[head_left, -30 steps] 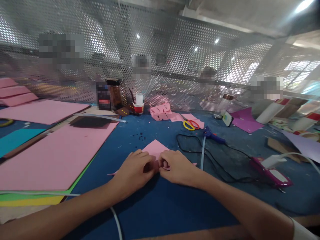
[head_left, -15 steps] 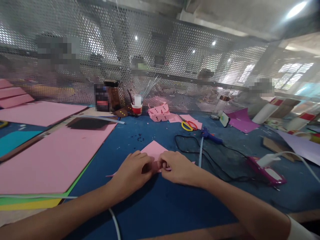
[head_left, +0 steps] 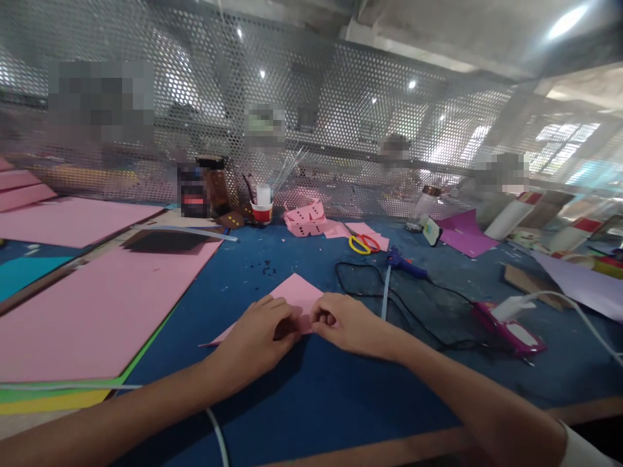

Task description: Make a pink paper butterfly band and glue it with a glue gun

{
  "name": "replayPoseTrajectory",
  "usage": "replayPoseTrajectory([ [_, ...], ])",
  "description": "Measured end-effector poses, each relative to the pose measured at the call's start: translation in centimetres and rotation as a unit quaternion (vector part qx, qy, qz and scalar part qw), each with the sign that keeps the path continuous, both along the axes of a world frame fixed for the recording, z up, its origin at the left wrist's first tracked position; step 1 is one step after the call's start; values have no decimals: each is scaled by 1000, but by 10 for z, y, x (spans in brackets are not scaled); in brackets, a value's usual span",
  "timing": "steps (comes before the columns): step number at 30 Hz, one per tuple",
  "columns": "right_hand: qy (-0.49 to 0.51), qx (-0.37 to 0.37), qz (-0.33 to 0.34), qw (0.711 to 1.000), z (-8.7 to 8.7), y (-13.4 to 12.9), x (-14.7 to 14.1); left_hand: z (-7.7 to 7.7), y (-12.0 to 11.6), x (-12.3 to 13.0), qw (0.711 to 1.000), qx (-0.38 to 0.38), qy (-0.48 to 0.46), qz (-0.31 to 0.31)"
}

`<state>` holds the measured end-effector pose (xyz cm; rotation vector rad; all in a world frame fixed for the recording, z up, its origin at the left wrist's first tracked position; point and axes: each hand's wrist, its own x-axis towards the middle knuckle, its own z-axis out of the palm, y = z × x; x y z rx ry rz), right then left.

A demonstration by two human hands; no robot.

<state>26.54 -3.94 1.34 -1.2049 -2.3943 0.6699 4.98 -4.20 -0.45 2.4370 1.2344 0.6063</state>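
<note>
A piece of pink paper [head_left: 298, 292] lies on the blue tabletop [head_left: 311, 402], its pointed corner facing away from me. My left hand [head_left: 267, 331] is closed on the near edge of the paper, thumb and fingers pinched together. Close beside it, my right hand [head_left: 348, 324] has curled fingers gripping the same near edge a little further right. Both hands cover much of the paper, and its left tip sticks out past my left wrist.
Large pink sheets [head_left: 121, 305] lie to the left over green and yellow ones. Scissors [head_left: 363, 242], a blue glue gun [head_left: 406, 264] with its cable, and a purple power strip [head_left: 509, 329] are on the right. A paper cup [head_left: 261, 212] stands near the perforated metal screen [head_left: 335, 117].
The fingers have moved slightly apart, and more of the pink paper shows between the hands. The whole view has shifted a little.
</note>
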Motion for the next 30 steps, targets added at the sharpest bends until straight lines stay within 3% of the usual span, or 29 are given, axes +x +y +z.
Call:
replayPoseTrajectory([
  [15,-46,76,-64,994,-12,-4,-12,-3,1,16,998,1,13,57],
  [30,-58,54,-61,995,-8,-5,-6,-3,1,15,999,13,21,45],
])
